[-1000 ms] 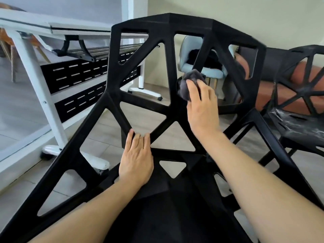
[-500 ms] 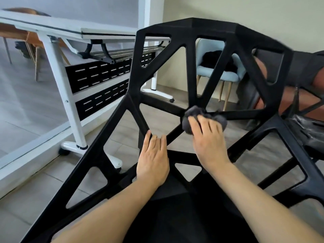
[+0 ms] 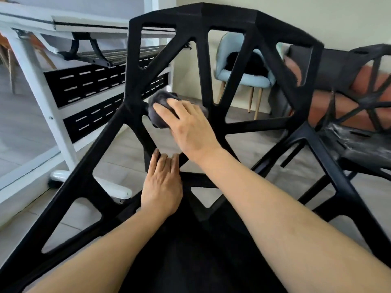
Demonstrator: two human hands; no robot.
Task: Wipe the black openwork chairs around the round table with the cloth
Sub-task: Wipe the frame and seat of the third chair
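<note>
Head view: right hand pressing bunched grey cloth onto left strut of black openwork plastic chair, left hand flat, bracing seat; best wiped along each bar, firm pressure.

white desk — blue chair (padded)
</note>
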